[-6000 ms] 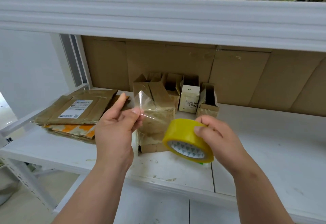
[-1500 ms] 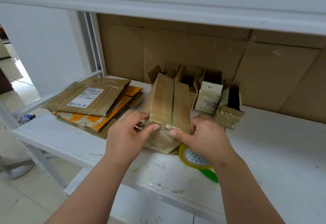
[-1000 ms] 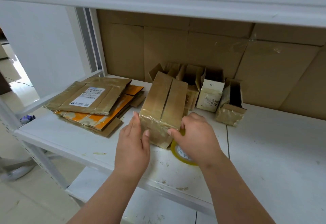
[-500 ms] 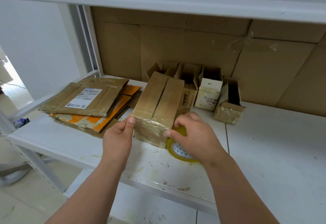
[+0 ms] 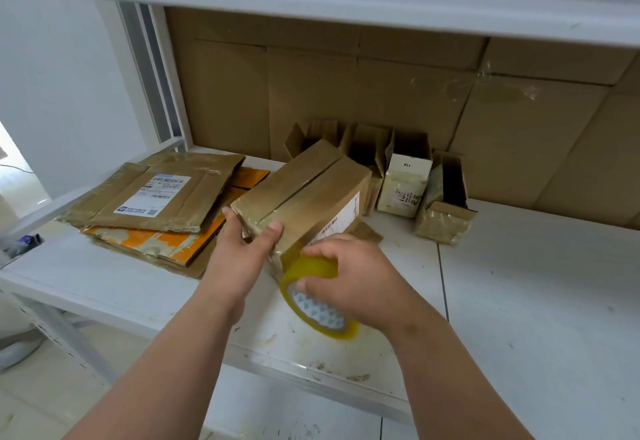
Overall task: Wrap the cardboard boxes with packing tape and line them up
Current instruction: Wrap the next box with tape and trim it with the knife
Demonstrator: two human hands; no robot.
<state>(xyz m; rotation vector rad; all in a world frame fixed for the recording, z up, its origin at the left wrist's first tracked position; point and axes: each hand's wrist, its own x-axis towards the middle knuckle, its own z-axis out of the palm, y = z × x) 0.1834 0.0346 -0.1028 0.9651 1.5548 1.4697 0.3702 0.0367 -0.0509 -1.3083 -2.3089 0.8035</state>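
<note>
L fingers (image 5: 230, 223) grip 1 cardboard box (image 5: 304, 194), R fingers (image 5: 320, 249) grip 1 tape roll (image 5: 317, 296), 1 shelf (image 5: 519, 301).

My left hand (image 5: 242, 252) grips the near end of the box (image 5: 304, 194), thumb on top and fingers curled round its left corner, forearm stretched up from lower left. My right hand (image 5: 349, 284), just right of the box's near end, wraps the tape roll (image 5: 317, 297), fingers curled over its rim, wrist bent inward.
</note>
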